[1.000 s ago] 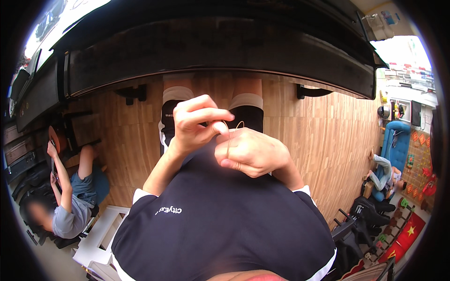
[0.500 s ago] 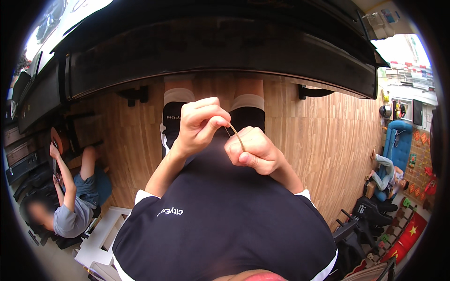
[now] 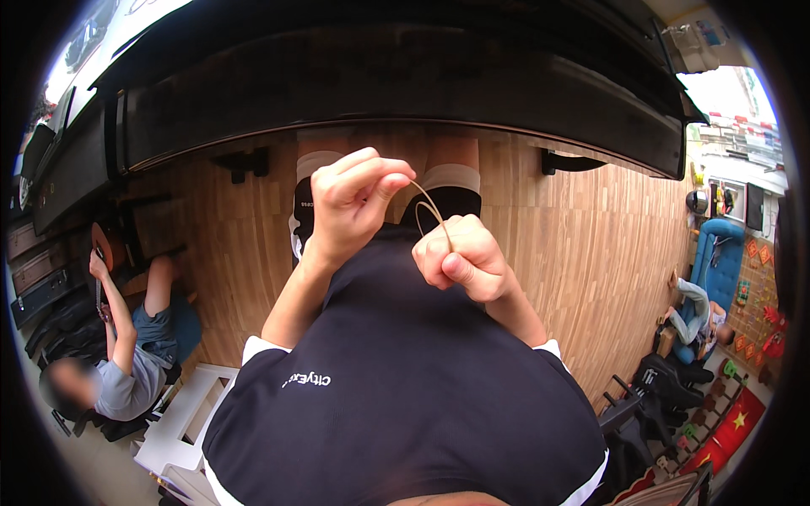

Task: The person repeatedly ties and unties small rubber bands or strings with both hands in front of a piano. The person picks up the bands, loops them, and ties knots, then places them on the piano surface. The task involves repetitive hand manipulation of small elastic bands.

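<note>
A thin tan strand, like a cord or rubber band, (image 3: 432, 205) bends in a curved loop between my two hands, above my lap. One end is pinched between the thumb and forefinger of my left hand (image 3: 348, 207), which is the higher of the two. The other part runs into my right hand (image 3: 464, 260), closed in a fist with the thumb folded over it. How the strand lies inside the right fist is hidden.
A long black piano-like cabinet (image 3: 396, 88) spans the far side above my knees. Wooden floor (image 3: 582, 244) lies beneath. At left a person (image 3: 135, 379) holds a guitar (image 3: 105, 249) beside a white frame (image 3: 186, 422). At right another person sits on a blue sofa (image 3: 717, 253).
My left hand has moved up and slightly left; my right hand has shifted a little up and right. The gap between them is wider, and more of the strand's loop shows.
</note>
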Available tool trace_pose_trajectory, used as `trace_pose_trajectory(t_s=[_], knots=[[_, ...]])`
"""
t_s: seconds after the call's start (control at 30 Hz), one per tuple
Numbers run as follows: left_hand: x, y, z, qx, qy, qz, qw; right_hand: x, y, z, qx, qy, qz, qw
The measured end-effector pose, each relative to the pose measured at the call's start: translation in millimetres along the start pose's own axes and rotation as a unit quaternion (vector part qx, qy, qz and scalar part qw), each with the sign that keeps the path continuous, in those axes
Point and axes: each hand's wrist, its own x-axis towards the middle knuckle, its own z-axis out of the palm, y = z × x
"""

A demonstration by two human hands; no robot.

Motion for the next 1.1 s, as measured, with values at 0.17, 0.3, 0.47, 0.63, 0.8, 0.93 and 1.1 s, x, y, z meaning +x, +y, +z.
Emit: trace_pose_trajectory(t_s=[0.17,0.3,0.47,0.63,0.8,0.93,1.1], knots=[[-13,-3,18,-0.057,-0.129,-0.083,0.986,-1,7,0,-0.08,0.069,-0.024,0.994],[-25,-12,29,-0.135,-0.2,-0.107,0.965,6,11,-7,-0.178,0.17,-0.054,0.968],[-26,-5,22,-0.028,-0.255,-0.162,0.953,10,6,-29,-0.459,0.271,-0.032,0.846],[-25,-5,11,0.037,-0.222,-0.072,0.972,4,13,-30,-0.476,0.205,0.062,0.853],[-21,2,5,0.079,-0.203,-0.034,0.975,6,20,-15,-0.462,0.132,0.089,0.873],[-24,2,3,0.081,-0.215,0.002,0.973,5,22,-17,-0.446,0.119,0.099,0.882],[-21,6,-4,0.106,-0.183,0.022,0.977,4,22,-22,-0.451,0.132,0.128,0.874]])
